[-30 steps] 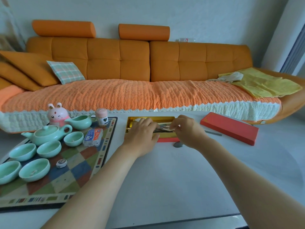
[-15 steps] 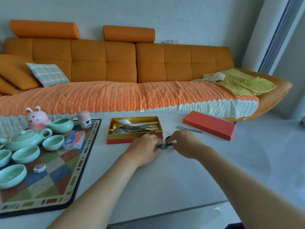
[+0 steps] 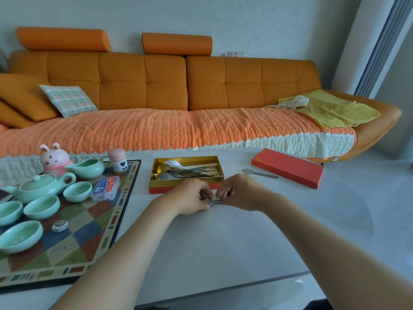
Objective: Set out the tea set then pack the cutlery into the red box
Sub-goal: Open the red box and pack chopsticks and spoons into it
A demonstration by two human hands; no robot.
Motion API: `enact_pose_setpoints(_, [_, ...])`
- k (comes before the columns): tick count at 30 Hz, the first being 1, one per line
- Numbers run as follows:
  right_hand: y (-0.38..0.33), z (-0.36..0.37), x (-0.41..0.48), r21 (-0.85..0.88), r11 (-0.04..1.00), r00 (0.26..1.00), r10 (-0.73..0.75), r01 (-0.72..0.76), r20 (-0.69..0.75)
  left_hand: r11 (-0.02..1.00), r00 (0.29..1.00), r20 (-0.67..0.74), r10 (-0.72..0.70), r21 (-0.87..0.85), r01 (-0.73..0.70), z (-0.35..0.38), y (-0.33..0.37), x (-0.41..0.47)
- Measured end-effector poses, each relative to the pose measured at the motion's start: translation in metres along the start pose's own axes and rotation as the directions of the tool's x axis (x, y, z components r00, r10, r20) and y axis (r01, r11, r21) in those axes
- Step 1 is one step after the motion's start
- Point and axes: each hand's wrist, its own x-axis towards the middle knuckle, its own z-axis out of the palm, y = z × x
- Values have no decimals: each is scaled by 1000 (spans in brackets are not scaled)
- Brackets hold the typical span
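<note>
Where the white table (image 3: pixel 223 242) fronts an orange sofa (image 3: pixel 143 86), left hand (image 3: pixel 192 198) and right hand (image 3: pixel 240 193) both pinching one grey spoon (image 3: pixel 215 202) (mostly hidden), fingers curled, just before the open red box (image 3: pixel 161 190).

Tea set laid out; cutlery partly packed.
Pale green teapot (image 3: pixel 39 189), pitcher (image 3: pixel 86 168) and four cups (image 3: pixel 41 206) stand upright on the mat (image 3: pixel 93 238) at the tabletop's left edge. The open red box (image 3: pixel 161 190) mid-table holds cutlery (image 3: pixel 190 171). Its lid (image 3: pixel 288 167) and a loose spoon (image 3: pixel 259 173) lie to the right. A second spoon (image 3: pixel 215 202) is pinched between the left hand (image 3: pixel 192 198) and right hand (image 3: pixel 240 193).
</note>
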Motion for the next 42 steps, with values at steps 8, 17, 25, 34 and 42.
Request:
enact_pose_setpoints(8, [-19, 4, 31, 145, 989, 992, 49, -32, -119, 944, 968, -239, -82, -329, -1, -40, -30, -4])
enact_pose_setpoints(17, [-38, 16, 82, 74, 995, 930, 89, -67, -356, 997, 815, -574, -81, -58, 59, -44, -61, 1])
enact_pose_setpoints(25, [-36, 30, 105, -116, 975, 937, 146, -191, -317, 965, 934, -354, 55, 258, 41, -32, -75, 8])
enact_pose_setpoints(34, [-37, 32, 101, -149, 989, 956, -33, -12, -292, 889, 948, -313, -59, 415, 193, -29, -78, 9])
enact_pose_setpoints(42, [-35, 29, 78, -116, 987, 979, -130, 113, -154, 875, 947, -309, -82, 432, 216, -26, -71, 6])
